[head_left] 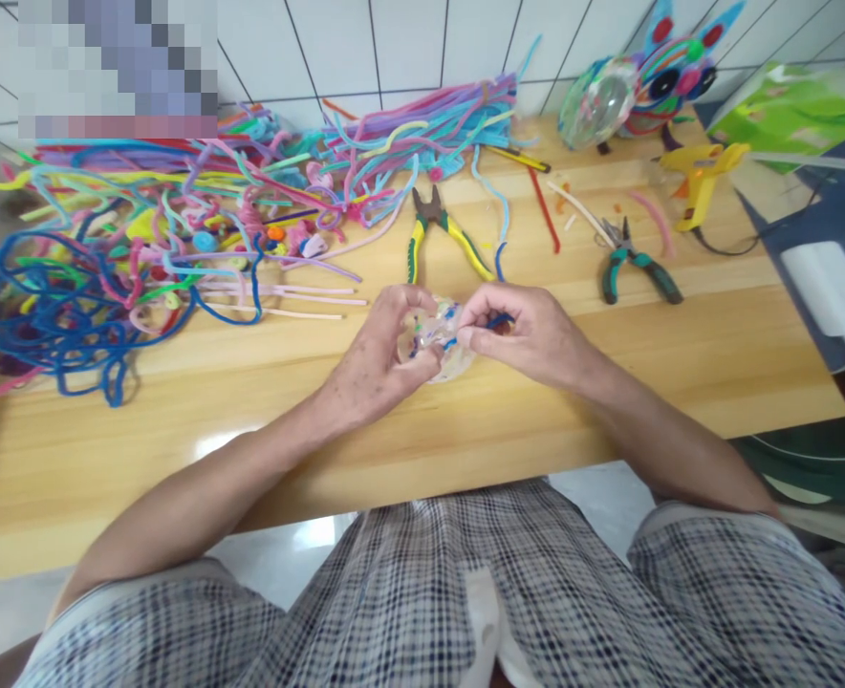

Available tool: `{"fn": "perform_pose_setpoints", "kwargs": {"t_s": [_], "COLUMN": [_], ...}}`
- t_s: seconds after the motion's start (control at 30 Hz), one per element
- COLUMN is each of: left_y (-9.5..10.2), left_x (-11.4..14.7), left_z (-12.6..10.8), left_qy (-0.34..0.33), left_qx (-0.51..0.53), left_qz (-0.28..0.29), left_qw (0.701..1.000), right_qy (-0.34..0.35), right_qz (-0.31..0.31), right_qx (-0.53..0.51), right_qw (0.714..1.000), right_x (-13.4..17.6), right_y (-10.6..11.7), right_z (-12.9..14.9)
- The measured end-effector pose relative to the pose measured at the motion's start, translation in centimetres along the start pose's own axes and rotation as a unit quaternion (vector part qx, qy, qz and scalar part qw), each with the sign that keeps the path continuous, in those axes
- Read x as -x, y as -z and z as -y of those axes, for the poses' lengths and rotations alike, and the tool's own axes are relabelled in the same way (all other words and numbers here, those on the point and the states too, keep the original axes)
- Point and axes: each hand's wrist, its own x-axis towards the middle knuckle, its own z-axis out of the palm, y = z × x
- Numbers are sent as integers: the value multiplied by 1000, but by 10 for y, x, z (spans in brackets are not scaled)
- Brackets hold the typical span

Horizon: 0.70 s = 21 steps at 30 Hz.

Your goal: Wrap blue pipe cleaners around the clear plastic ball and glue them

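My left hand (383, 354) is curled around a clear plastic piece (458, 366) with coloured spots, probably the bottom of a bottle, near the front of the table. Thumb and fingertips press against its side. My right hand (530, 334) pinches at the piece's right side, where a strip of dark blue pipe cleaner (500, 320) shows by its fingers. More blue shows on the plastic between both hands. Exactly where the strip joins the plastic is hidden by my fingers. Just beyond my hands lie yellow-green pliers (433, 225), jaws pointing away.
Tangled pipe cleaners (200, 225) cover the wooden table's (308, 459) left side, with bundles (422, 124) along the tiled wall. On the right are teal pliers (630, 263), a yellow glue gun (702, 186) with its cord, a decorated bottle animal (670, 91) and a white power strip (831, 287).
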Motion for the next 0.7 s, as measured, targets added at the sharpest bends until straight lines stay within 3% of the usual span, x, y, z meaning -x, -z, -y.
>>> {"fn": "perform_pose_setpoints", "kwargs": {"t_s": [0.5, 0.57, 0.7], "left_y": [-3, -3, -5], "left_x": [2, 3, 4], "left_z": [2, 3, 5], "left_qy": [-22, -24, -26], "left_qx": [8, 7, 13], "left_qz": [-9, -10, -15], "left_qw": [1000, 1000, 999], "right_qy": [-28, 2, 135], "right_qz": [7, 4, -57], "right_qx": [-4, 21, 142], "right_qw": [1000, 1000, 979], "right_x": [-3, -2, 3], "right_y": [3, 3, -1], "right_z": [-7, -8, -13]}}
